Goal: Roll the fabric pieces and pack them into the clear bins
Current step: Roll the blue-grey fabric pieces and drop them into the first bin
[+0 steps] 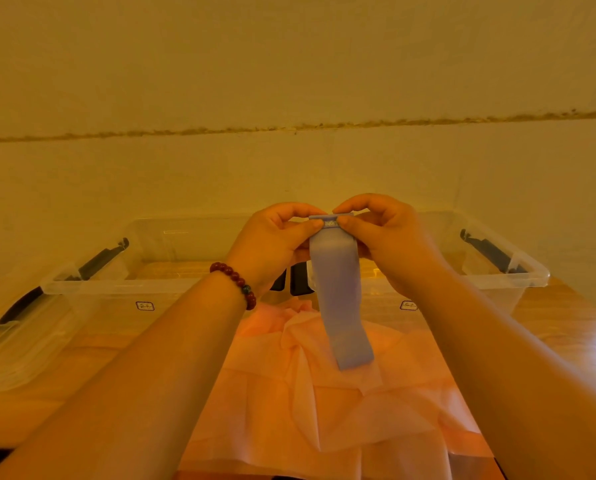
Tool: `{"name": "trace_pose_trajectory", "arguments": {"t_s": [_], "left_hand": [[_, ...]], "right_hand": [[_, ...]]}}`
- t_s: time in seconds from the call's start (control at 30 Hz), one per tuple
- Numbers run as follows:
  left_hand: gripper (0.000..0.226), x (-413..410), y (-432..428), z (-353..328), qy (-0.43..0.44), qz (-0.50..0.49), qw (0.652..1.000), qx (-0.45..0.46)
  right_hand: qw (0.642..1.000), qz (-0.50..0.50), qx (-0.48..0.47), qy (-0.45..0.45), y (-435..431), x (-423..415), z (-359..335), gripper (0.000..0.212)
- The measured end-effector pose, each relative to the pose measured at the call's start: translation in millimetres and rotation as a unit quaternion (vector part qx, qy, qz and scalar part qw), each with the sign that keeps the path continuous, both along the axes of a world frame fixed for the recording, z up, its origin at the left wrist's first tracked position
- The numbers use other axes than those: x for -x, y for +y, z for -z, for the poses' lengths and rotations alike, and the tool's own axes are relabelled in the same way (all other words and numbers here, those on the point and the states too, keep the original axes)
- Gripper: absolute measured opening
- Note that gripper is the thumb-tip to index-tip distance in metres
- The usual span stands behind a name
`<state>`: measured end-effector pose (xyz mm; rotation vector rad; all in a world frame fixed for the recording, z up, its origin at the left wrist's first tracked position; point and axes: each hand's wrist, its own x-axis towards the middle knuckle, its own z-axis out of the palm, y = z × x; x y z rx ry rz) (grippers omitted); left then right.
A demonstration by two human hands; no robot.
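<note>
A narrow blue fabric strip (pixel 341 299) hangs in the air in front of me, its top end folded over into a small roll. My left hand (pixel 272 240) pinches that top end from the left, and my right hand (pixel 386 237) pinches it from the right, thumbs toward me. The strip's loose end dangles above a crumpled orange fabric sheet (pixel 324 410) spread on the wooden table. Behind my hands stand two clear bins side by side: the left bin (pixel 116 282) and the right bin (pixel 518 271), both with nothing visible inside.
A clear lid with a black latch (pixel 19 341) lies at the left of the table. Black latches (pixel 490 252) sit on the bins' outer ends. A plain wall rises close behind the bins. Bare wooden table (pixel 64 410) shows to the left of the orange sheet.
</note>
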<state>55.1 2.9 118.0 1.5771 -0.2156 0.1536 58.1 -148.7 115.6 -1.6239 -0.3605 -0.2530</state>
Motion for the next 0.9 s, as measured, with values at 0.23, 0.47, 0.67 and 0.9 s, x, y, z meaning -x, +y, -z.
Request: {"name": "trace_pose_trajectory", "arguments": {"t_s": [0.23,0.47,0.67,0.9], "left_hand": [[0.025,-1,5,1,0.029,0.049,0.997,0.059],[0.026,-2,4,6,0.041,0.055,0.992,0.102],[0.018,2,1,7,0.018,0.054,0.994,0.09],[0.024,-5,2,11,0.002,-0.015,1.0,0.019]], "right_hand": [[0.99,-0.065,-0.102,0.072,-2,1,1,0.022],[0.995,-0.025,-0.078,0.059,0,2,0,0.021],[0.999,0.001,-0.017,0.034,-1,-2,6,0.018],[0.999,0.007,0.0,0.034,0,-5,9,0.022]]}}
